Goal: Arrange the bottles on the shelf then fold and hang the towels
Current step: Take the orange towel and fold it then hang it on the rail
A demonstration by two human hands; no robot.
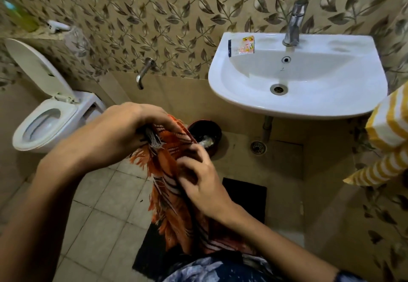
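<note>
An orange towel (174, 213) with white and dark stripes and a fringed edge hangs in front of me, over the tiled floor. My left hand (123, 131) grips its top corner, fingers closed around the bunched cloth. Lower down, my right hand (198, 180) pinches the towel's edge. A yellow and white striped towel (388, 140) hangs folded at the right wall. On a ledge at the far left stands a greenish bottle (19, 14), blurred, with a white item (57, 25) beside it.
A white sink (331, 105) with a chrome tap (293, 23) is mounted at the right; small sachets (246, 44) lie on its rim. An open toilet (46, 114) stands left. A dark bin (207, 134) sits below, a wall spout (144, 72) above it, and a black mat (247, 195) covers the floor.
</note>
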